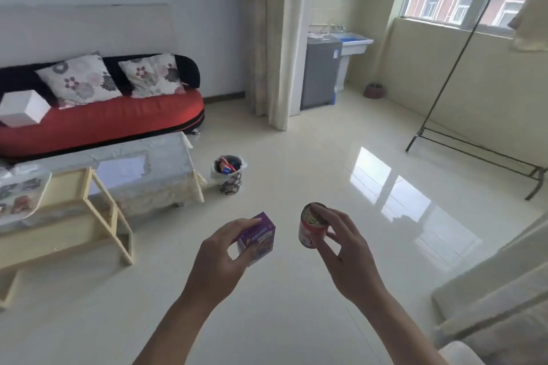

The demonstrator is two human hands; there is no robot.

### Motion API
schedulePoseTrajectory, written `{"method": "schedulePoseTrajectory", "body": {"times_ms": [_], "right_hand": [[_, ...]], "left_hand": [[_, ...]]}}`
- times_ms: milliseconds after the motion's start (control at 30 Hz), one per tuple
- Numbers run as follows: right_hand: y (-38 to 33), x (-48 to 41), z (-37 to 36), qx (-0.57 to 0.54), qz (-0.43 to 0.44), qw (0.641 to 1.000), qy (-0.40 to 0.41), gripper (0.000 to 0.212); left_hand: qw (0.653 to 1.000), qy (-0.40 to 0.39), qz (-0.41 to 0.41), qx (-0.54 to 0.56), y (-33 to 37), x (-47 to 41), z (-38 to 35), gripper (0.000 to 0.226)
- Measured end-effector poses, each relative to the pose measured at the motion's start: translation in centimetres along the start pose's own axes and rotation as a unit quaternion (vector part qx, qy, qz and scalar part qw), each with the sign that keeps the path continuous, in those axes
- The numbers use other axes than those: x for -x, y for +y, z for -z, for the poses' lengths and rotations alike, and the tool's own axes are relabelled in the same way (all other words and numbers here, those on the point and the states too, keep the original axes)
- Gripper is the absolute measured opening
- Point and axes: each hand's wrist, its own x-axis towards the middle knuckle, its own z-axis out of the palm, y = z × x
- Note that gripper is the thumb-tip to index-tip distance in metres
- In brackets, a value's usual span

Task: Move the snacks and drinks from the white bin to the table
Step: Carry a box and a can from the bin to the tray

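Left hand (pixel 221 258): fingers curled round purple carton (pixel 257 241).
Right hand (pixel 345 249): pinched red can (pixel 311 227).
Advice: set both level on table (pixel 142 166), up-left of grips.

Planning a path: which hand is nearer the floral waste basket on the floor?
Left. The left hand is just camera-side of the floral waste basket; the right hand is farther off to its right.
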Motion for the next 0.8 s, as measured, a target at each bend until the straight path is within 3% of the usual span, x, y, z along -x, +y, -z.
{"method": "schedulePoseTrajectory", "body": {"times_ms": [367,800], "right_hand": [[-12.8,-3.1,-23.7,-0.055,0.069,0.987,-0.136,0.046],[-22.4,-6.9,-46.0,-0.13,0.097,0.942,-0.293,0.049]], "left_hand": [[0.991,0.116,0.071,-0.015,-11.1,7.4,22.5,0.04],[0.951,0.267,0.155,-0.031,-20.8,14.0,39.9,0.04]]}}
